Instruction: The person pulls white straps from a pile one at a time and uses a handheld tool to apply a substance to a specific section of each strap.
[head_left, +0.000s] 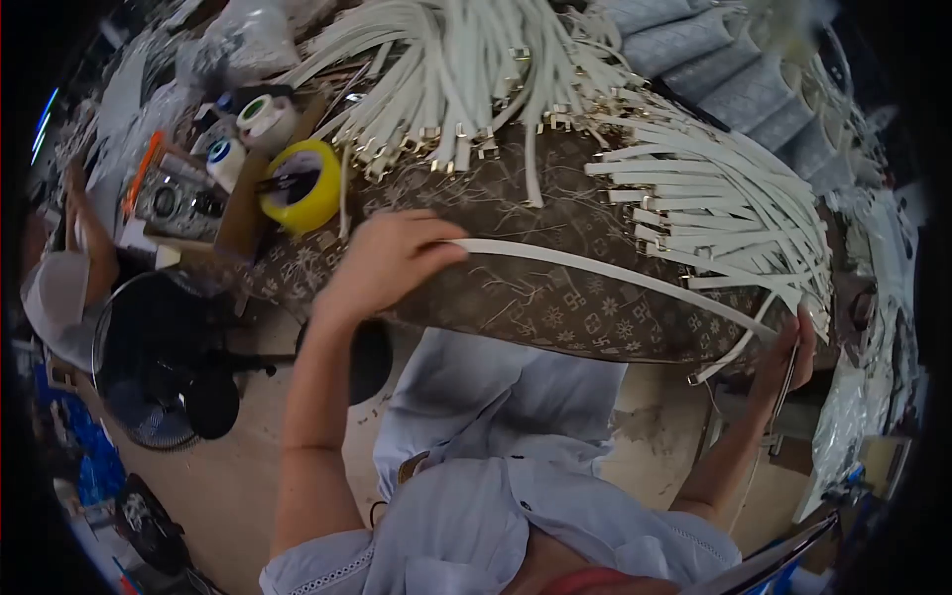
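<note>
Your left hand (392,260) pinched one white strap (605,273); right hand (793,352) gripped its far end. Strap piles (466,69) lay sorted; progress seemed partial.

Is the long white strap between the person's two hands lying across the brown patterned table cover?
Yes, the long white strap stretches from the left hand to the right hand across the brown patterned table cover.

The person wears a pale blue-grey short-sleeved collared shirt (496,516) with a strip of white eyelet trim at the near left sleeve edge; both forearms are bare.
</note>
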A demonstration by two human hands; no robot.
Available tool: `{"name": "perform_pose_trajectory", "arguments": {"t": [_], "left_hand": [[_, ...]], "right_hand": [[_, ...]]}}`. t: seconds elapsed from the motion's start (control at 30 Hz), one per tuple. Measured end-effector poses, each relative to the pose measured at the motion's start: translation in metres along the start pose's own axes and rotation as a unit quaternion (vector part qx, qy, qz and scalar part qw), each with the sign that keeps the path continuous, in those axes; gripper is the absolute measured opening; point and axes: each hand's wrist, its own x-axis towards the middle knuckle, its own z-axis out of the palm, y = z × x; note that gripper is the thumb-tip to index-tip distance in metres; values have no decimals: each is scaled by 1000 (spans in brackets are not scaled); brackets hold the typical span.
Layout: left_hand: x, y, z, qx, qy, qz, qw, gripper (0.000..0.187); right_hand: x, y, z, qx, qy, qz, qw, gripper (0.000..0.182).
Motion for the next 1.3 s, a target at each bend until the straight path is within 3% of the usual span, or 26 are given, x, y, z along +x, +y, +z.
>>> {"name": "perform_pose_trajectory", "arguments": {"t": [0.13, 0.23, 0.27, 0.33, 0.37, 0.43, 0.5, 0.53, 0.63, 0.77, 0.83, 0.9, 1.0, 1.13, 1.2, 1.27, 1.3], "left_hand": [[-6, -14, -26, -146, -30, -163, 975, 17], [34, -1, -7, -165, -22, -131, 977, 18], [55, 9, 3, -186, -32, -156, 970, 20], [110, 34, 25, -217, -36, -162, 962, 23], [143, 47, 39, -219, -18, -112, 969, 28], [203, 69, 75, -278, 29, -28, 960, 33], [244, 67, 127, -92, 98, 100, 986, 30], [250, 72, 138, -6, 145, 139, 980, 31], [221, 59, 128, 185, 165, 285, 926, 29], [171, 32, 51, 290, 87, -50, 952, 43], [165, -4, 62, 308, 130, -42, 941, 45], [165, -20, 69, 244, 40, -165, 955, 37], [151, -19, 67, 212, 73, -145, 964, 36], [161, -30, 45, 288, 238, -32, 927, 34], [189, -40, 29, 285, 206, -79, 933, 34], [220, -74, 27, 431, 286, 111, 849, 39], [228, -73, 21, 437, 244, 125, 857, 40]], "right_hand": [[55, 3, 10, -62, 48, -115, 990, 18], [119, 27, 32, -50, 94, -187, 976, 16], [144, 37, 41, -56, 119, -206, 970, 16], [194, 52, 46, -171, 97, -168, 966, 18], [211, 65, 54, -170, 96, -167, 966, 18], [243, 84, 76, 66, 217, -191, 955, 21], [241, 72, 82, 179, 172, -72, 966, 23], [235, 68, 83, 95, 162, -94, 978, 25], [182, 30, 76, 200, 100, 5, 975, 27], [118, 29, 64, 275, 85, 31, 957, 26], [96, 4, 71, 283, 48, 27, 957, 25], [81, -28, 80, 313, 4, 18, 950, 25], [67, -72, 83, 335, -26, 27, 941, 26], [65, -107, 72, 325, -65, -4, 943, 25], [65, -114, 72, 347, -50, 9, 936, 18], [66, -118, 71, 349, -37, -10, 936, 18], [66, -121, 69, 341, -44, -7, 939, 18]]}}
